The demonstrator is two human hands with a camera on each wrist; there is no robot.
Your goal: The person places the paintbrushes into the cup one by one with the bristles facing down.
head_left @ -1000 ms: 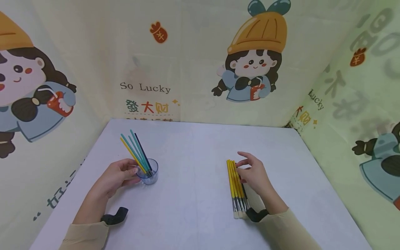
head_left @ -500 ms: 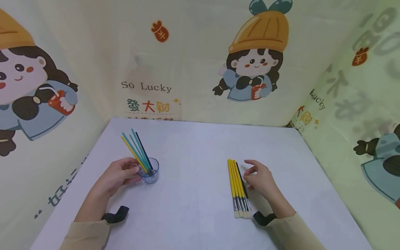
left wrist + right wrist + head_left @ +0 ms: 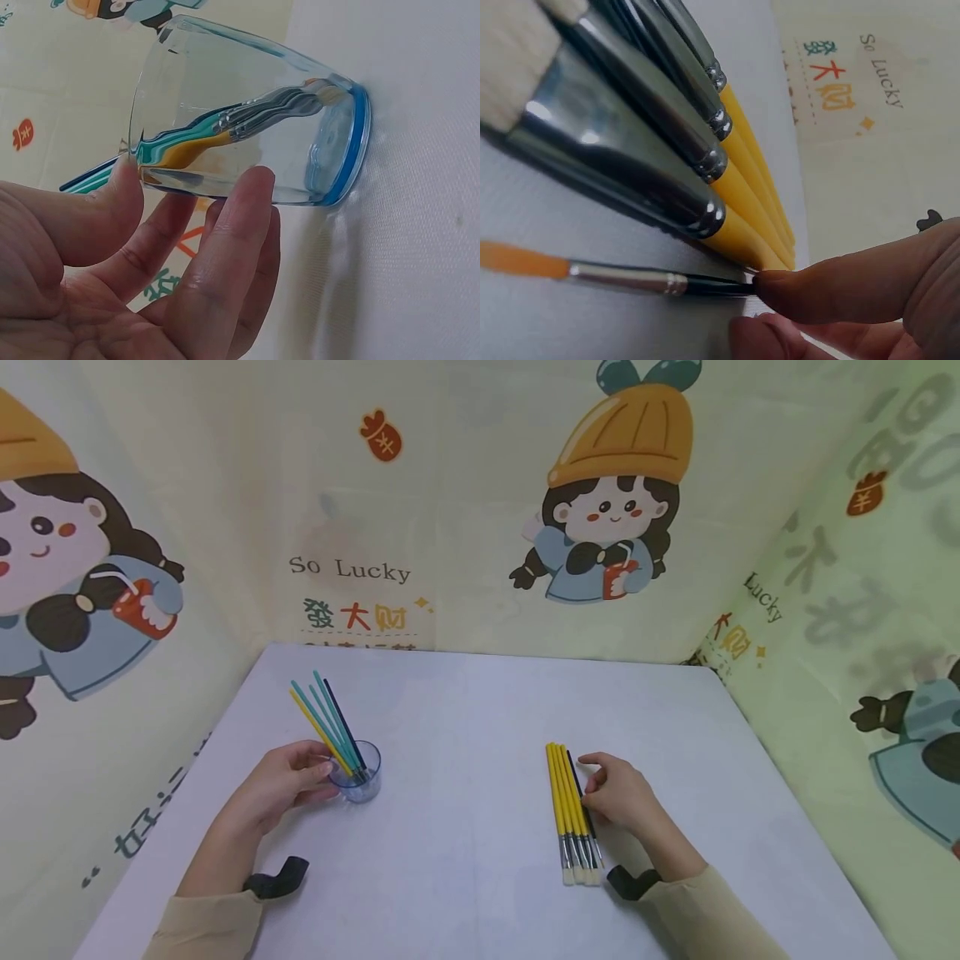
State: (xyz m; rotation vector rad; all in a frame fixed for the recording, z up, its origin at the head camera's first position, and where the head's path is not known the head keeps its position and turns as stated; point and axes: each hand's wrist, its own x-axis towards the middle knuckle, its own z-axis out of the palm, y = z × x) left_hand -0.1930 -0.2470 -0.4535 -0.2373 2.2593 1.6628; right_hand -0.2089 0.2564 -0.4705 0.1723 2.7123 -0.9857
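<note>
A clear blue-based plastic cup stands at the left of the white table, with several teal, yellow and dark brushes leaning in it. My left hand holds the cup's side, thumb by the rim and fingers on the wall. At the right lie several yellow paint brushes side by side, and a thin dark brush with orange bristles beside them. My right hand pinches the dark brush's handle.
Cartoon-printed cloth walls close off the table at the back, left and right. Black wrist straps sit on both forearms near the front edge.
My right hand has drawn back off the yellow brushes, dropped to their right side and closed its fingertips on the thin dark brush. The left hand and cup have stayed still.
</note>
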